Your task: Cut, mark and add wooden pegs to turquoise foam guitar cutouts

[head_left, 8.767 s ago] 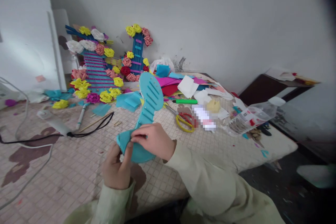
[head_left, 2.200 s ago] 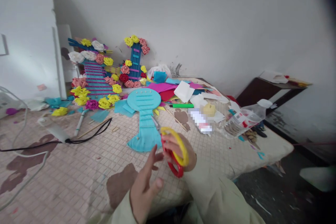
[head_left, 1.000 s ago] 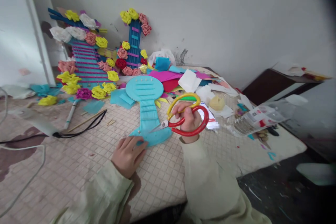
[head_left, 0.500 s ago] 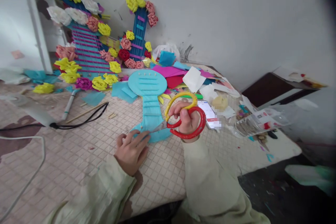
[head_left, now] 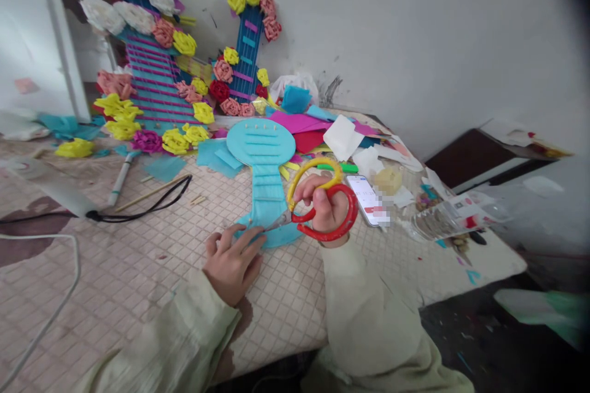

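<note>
A pair of scissors [head_left: 324, 225] with one yellow and one red handle loop is in my right hand [head_left: 330, 209], the fingers wrapped through the loops. Their metal blades point left, over the wide lower end of a light-blue, guitar-shaped craft piece [head_left: 268, 190]. The tips reach close to the fingers of my left hand [head_left: 233, 263]. That hand lies with its fingers spread on the lower left edge of the piece. Raised ridges cross the piece's neck and round top, and a row of small pegs stands near its upper edge. My left fingers cover part of the lower edge.
Two flower-decorated craft pieces, a wide one [head_left: 159, 83] and a narrow one [head_left: 245, 55], lean on the wall. Coloured paper [head_left: 304, 123] lies behind. A phone [head_left: 367, 199] and plastic bottle [head_left: 442, 216] are right; a glue gun [head_left: 50, 187] with cords lies left.
My right hand and the scissors have shifted slightly left and up. The metal blades now show more plainly over the blue piece. My left hand stays on the piece.
</note>
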The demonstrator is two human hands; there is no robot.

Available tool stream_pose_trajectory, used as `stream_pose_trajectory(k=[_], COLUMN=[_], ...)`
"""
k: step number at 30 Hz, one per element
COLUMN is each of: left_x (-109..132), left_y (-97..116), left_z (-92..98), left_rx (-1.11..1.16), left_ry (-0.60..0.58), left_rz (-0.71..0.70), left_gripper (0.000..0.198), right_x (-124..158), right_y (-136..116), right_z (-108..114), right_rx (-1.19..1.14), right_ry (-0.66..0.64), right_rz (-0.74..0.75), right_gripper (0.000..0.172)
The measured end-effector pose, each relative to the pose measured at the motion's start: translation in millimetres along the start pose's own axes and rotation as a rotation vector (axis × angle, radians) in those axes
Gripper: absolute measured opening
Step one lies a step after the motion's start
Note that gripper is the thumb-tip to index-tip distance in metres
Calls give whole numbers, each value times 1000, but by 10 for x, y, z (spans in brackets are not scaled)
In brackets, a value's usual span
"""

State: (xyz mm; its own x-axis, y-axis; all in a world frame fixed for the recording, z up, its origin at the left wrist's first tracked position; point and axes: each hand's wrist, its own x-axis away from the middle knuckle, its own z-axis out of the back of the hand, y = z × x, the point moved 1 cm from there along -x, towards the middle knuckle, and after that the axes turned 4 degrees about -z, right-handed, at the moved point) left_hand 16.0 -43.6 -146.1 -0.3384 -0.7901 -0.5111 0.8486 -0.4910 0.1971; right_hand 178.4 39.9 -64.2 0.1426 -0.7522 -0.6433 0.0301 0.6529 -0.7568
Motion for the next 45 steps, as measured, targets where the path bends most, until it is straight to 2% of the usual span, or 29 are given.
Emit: stream_pose_trajectory(k=[4, 18, 24, 34, 45], left_x=[-1, 10, 11, 6, 8], left_y=[14, -12, -14, -3, -17], left_z=[-6, -34, -36, -24, -32], left_rx=[10, 64, 55, 59, 77], left_ry=[-12, -41, -61, -58, -66], left_rz=[6, 50, 61, 72, 66], left_gripper=[26, 27, 29, 28, 29], right_x=[-17, -93, -143, -146, -168], right_y=[4, 22, -102, -33, -168], right_z=[-23, -170, -221, -216, -231], right_rx=[22, 37, 158, 118, 182], right_ry=[-32, -274, -312, -322, -327], right_rz=[-17, -101, -101, -130, -131], right_gripper=[30, 26, 27, 30, 28])
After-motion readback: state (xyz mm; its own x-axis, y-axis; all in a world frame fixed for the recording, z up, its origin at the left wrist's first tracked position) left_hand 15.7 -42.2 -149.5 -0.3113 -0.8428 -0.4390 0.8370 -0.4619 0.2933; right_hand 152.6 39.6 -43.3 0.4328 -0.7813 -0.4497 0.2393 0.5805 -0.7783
